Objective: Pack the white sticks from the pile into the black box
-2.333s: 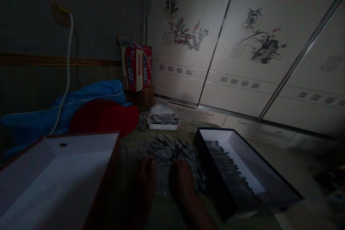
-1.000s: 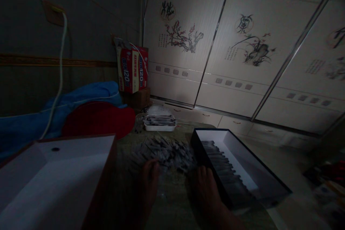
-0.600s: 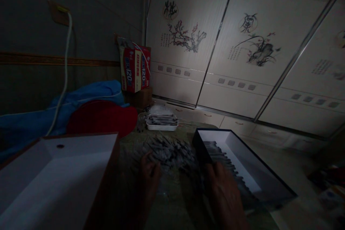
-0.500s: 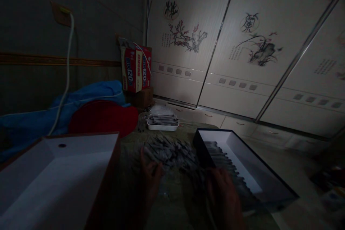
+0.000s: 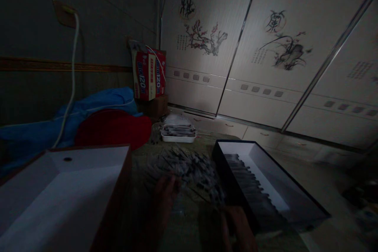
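A loose heap of slim pen-like sticks (image 5: pixel 189 165), grey with dark ends, lies on the green table. My left hand (image 5: pixel 165 193) is at the heap's near left side, its fingers curled together; dimness and blur hide what they hold. Lower right, my right hand (image 5: pixel 238 222) is closed beside the dark box, and a thin dark pen-like stick (image 5: pixel 201 196) reaches from its fingertips toward the left. Inside the black-edged box (image 5: pixel 276 181), more such sticks (image 5: pixel 249 179) lie side by side in a row along the left wall.
A white tray (image 5: pixel 178 139) of similar sticks stands at the back. On the left is a large brown-edged box (image 5: pixel 85 181) with a white inside. Behind it lie a red cloth (image 5: pixel 112 128) and blue fabric (image 5: pixel 97 100). A white cable (image 5: pixel 73 71) hangs from the wall.
My right hand has drawn back from the dark box's edge, down and slightly left. My left hand has turned and its fingers have come closer together near the heap.
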A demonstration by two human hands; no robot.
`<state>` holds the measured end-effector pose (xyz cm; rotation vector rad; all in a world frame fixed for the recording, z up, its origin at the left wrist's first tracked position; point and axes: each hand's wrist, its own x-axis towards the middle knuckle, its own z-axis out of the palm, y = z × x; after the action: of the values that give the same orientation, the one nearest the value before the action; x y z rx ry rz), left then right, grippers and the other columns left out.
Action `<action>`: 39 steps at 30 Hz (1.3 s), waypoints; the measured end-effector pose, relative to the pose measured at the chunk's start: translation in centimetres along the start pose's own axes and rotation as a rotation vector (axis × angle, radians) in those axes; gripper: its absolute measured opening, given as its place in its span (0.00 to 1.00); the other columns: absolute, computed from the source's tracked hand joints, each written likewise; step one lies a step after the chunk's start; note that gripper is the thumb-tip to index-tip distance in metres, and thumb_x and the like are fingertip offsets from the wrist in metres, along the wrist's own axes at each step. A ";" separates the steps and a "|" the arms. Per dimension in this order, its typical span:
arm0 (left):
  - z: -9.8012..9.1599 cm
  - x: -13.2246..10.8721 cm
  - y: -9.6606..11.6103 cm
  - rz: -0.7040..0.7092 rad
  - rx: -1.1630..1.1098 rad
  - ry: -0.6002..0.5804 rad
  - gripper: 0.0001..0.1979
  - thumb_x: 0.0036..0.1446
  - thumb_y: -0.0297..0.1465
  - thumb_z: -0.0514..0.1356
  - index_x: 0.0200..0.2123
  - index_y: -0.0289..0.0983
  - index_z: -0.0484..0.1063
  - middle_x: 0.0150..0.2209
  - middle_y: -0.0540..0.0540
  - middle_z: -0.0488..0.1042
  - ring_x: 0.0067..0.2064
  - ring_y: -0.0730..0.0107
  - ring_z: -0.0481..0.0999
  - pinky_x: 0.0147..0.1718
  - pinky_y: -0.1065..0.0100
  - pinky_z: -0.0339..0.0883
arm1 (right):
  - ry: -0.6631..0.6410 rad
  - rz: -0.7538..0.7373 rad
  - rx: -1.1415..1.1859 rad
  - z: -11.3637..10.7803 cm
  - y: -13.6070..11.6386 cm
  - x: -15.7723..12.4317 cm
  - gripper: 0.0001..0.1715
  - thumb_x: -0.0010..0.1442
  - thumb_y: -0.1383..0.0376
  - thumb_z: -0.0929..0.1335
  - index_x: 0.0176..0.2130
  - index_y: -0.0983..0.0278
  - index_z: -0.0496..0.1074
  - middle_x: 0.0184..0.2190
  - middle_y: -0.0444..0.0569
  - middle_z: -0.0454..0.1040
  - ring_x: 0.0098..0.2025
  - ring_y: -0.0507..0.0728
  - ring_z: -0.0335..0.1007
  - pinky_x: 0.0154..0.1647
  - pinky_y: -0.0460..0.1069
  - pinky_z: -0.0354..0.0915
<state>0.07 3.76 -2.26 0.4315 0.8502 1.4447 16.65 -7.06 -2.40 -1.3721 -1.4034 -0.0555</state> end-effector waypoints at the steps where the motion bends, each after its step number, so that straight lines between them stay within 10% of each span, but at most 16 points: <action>1: 0.0 0.1 -0.1 0.002 -0.001 0.005 0.21 0.34 0.31 0.71 0.34 0.35 0.71 0.27 0.50 0.77 0.30 0.69 0.78 0.29 0.70 0.71 | 0.006 0.000 -0.001 0.2 0.1 -0.1 0.09 0.63 0.61 0.61 0.38 0.59 0.69 0.31 0.48 0.69 0.33 0.55 0.66 0.34 0.47 0.60; 32: 0.1 -0.6 -0.1 -0.017 0.043 -0.077 0.15 0.37 0.33 0.71 0.28 0.36 0.72 0.27 0.51 0.75 0.30 0.71 0.76 0.30 0.69 0.71 | 0.034 0.028 0.040 0.6 -0.1 0.1 0.08 0.61 0.60 0.64 0.36 0.58 0.72 0.29 0.47 0.72 0.33 0.55 0.69 0.35 0.47 0.63; 39: 1.2 -2.5 -1.1 -0.190 0.073 -0.313 0.13 0.37 0.30 0.72 0.28 0.35 0.74 0.26 0.49 0.77 0.28 0.70 0.76 0.26 0.71 0.69 | -0.073 0.377 0.174 2.1 -2.2 0.8 0.17 0.57 0.52 0.65 0.39 0.61 0.71 0.30 0.46 0.76 0.30 0.55 0.72 0.32 0.45 0.64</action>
<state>1.92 1.48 -1.69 0.5981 0.6728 1.1378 14.04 -5.82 -1.27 -1.4804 -1.1579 0.3592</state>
